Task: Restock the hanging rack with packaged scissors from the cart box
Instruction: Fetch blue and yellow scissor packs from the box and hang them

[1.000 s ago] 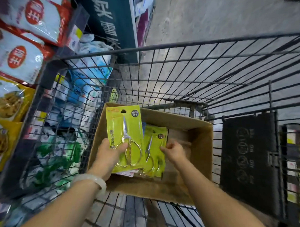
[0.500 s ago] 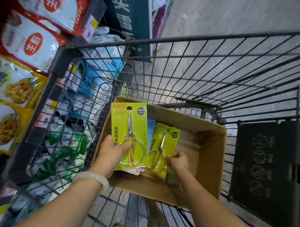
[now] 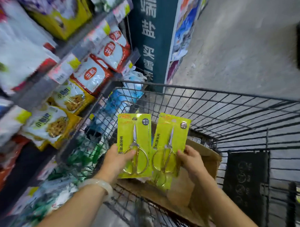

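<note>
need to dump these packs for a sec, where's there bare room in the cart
Bare wire floor of the cart beyond the cardboard box, toward the far rim. Crowded: over the box, where left hand and right hand hold scissor packs.

We are holding two scissors packs side by side above the cardboard box [image 3: 206, 155], which is sitting inside the wire cart [image 3: 230, 110]. Our left hand [image 3: 117, 160] is gripping the left pack [image 3: 133, 131] at its lower left edge, and our right hand [image 3: 191, 158] is gripping the right pack [image 3: 172, 129] at its lower right edge, with that pack tilting rightward. Shelves of bagged goods [image 3: 91, 76] are standing to the left of the cart, and a tall sign panel [image 3: 150, 37] is rising beyond its far left corner.
</note>
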Motion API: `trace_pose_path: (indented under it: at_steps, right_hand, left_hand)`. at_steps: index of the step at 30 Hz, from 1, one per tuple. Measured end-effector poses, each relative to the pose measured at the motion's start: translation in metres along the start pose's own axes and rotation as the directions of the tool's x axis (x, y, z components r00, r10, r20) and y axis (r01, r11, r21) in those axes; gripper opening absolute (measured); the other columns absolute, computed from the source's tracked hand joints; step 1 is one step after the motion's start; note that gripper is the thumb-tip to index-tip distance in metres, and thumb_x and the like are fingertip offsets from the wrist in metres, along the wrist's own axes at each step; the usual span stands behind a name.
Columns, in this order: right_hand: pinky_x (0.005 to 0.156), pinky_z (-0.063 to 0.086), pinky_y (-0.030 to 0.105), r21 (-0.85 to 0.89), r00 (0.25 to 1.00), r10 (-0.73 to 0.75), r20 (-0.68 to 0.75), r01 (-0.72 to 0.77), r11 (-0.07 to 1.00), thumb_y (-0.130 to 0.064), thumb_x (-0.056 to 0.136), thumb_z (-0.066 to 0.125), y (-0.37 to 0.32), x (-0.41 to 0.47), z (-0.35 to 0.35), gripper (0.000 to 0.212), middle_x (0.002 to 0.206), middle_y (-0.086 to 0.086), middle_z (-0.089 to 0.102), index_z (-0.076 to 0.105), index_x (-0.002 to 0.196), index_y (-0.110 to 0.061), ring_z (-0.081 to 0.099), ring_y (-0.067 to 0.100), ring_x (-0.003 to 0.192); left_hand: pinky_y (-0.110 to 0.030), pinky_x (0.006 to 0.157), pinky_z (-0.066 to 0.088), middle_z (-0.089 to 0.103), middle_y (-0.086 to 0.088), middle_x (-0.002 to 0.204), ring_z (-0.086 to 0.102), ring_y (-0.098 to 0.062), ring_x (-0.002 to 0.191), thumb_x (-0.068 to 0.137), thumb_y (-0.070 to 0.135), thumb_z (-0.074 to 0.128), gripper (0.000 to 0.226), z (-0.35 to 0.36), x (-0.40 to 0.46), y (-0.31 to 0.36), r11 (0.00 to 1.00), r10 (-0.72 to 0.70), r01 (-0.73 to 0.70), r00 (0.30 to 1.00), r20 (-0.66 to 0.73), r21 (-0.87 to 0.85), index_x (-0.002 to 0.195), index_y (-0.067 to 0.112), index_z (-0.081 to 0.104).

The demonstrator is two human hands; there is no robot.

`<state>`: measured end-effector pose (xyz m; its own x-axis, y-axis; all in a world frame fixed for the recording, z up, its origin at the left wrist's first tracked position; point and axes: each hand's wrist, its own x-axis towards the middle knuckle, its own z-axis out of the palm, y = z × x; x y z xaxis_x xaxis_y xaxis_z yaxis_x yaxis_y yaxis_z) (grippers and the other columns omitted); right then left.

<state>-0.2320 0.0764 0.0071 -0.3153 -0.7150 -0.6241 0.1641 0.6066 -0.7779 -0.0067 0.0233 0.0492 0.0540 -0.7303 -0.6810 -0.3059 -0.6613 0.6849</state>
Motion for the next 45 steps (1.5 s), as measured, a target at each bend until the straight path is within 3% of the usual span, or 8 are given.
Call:
trace_pose_path:
  at_steps: [9, 14, 19, 23, 28, 34, 40, 45]
  right_hand:
    - [0.082, 0.051, 0.042, -0.091, 0.908, -0.220, 0.356, 0.268, 0.959, -0.013, 0.091, 0.056, -0.091, -0.083, 0.103, 0.011, 0.095, 0.008, 0.071, 0.065, 0.092, -0.019, 0.064, 0.026, 0.087]
    - [0.059, 0.045, 0.024, -0.092, 0.812, -0.282, 0.511, 0.377, 0.921, -0.009, 0.093, 0.052, -0.088, -0.173, 0.171, 0.012, 0.077, 0.007, 0.062, 0.060, 0.084, -0.010, 0.057, 0.020, 0.068]
    - [0.064, 0.052, 0.030, -0.108, 0.673, -0.228, 0.704, 0.418, 0.902, -0.002, 0.093, 0.049, -0.036, -0.286, 0.240, 0.014, 0.084, 0.011, 0.065, 0.061, 0.094, -0.008, 0.060, 0.021, 0.068]
    - [0.075, 0.050, 0.036, -0.162, 0.511, -0.143, 0.847, 0.506, 0.847, -0.004, 0.092, 0.052, 0.023, -0.388, 0.285, 0.013, 0.084, 0.006, 0.068, 0.063, 0.094, -0.011, 0.061, 0.022, 0.078]
    - [0.073, 0.054, 0.037, -0.168, 0.331, -0.024, 0.943, 0.538, 0.826, -0.001, 0.088, 0.055, 0.101, -0.510, 0.338, 0.019, 0.079, 0.007, 0.071, 0.067, 0.081, -0.015, 0.064, 0.020, 0.068]
    - [0.059, 0.049, 0.024, -0.164, 0.133, 0.105, 0.986, 0.608, 0.777, 0.001, 0.088, 0.055, 0.178, -0.636, 0.388, 0.012, 0.071, 0.002, 0.068, 0.064, 0.093, -0.004, 0.061, 0.008, 0.054]
    - [0.081, 0.050, 0.030, -0.134, -0.035, 0.229, 0.973, 0.720, 0.680, -0.007, 0.092, 0.054, 0.231, -0.731, 0.434, 0.016, 0.098, 0.009, 0.068, 0.061, 0.086, -0.020, 0.060, 0.016, 0.084]
    - [0.068, 0.044, 0.020, -0.137, -0.075, 0.286, 0.955, 0.745, 0.653, -0.010, 0.093, 0.052, 0.288, -0.803, 0.501, 0.012, 0.102, 0.005, 0.066, 0.060, 0.102, -0.011, 0.059, 0.013, 0.083]
  left_hand:
    - [-0.035, 0.083, 0.051, 0.070, -0.005, 0.107, 0.066, -0.022, 0.097, 0.085, 0.013, 0.069, 0.027, -0.116, -0.095, -0.002, 0.955, 0.082, -0.136, 0.975, -0.208, -0.263, 0.111, 0.012, 0.062]
    - [-0.030, 0.075, 0.051, 0.071, 0.000, 0.099, 0.066, -0.015, 0.089, 0.085, 0.013, 0.069, 0.018, -0.190, -0.184, -0.058, 0.887, 0.121, -0.267, 0.921, -0.371, -0.375, 0.102, 0.016, 0.065]
    - [-0.037, 0.100, 0.045, 0.069, -0.003, 0.111, 0.064, -0.016, 0.099, 0.072, 0.029, 0.081, 0.044, -0.251, -0.303, -0.157, 0.810, 0.050, -0.340, 0.853, -0.520, -0.479, 0.107, 0.012, 0.061]
    - [-0.025, 0.083, 0.050, 0.066, -0.001, 0.106, 0.063, -0.006, 0.084, 0.083, 0.007, 0.069, 0.021, -0.279, -0.406, -0.239, 0.714, -0.065, -0.430, 0.746, -0.663, -0.553, 0.101, 0.014, 0.060]
    - [-0.032, 0.072, 0.056, 0.074, -0.009, 0.088, 0.069, -0.025, 0.082, 0.080, 0.002, 0.072, 0.019, -0.308, -0.520, -0.353, 0.658, -0.272, -0.478, 0.569, -0.776, -0.581, 0.099, 0.004, 0.067]
    - [-0.048, 0.087, 0.055, 0.074, -0.013, 0.097, 0.070, -0.030, 0.092, 0.077, 0.014, 0.078, 0.023, -0.330, -0.624, -0.458, 0.594, -0.450, -0.540, 0.391, -0.803, -0.596, 0.096, 0.009, 0.067]
    - [-0.050, 0.097, 0.049, 0.074, -0.005, 0.105, 0.069, -0.026, 0.099, 0.081, 0.011, 0.073, 0.032, -0.361, -0.681, -0.540, 0.539, -0.494, -0.612, 0.327, -0.806, -0.579, 0.112, 0.011, 0.064]
    - [-0.051, 0.098, 0.048, 0.073, -0.007, 0.105, 0.068, -0.028, 0.099, 0.082, 0.007, 0.071, 0.033, -0.420, -0.721, -0.607, 0.504, -0.568, -0.643, 0.256, -0.782, -0.576, 0.113, 0.010, 0.062]
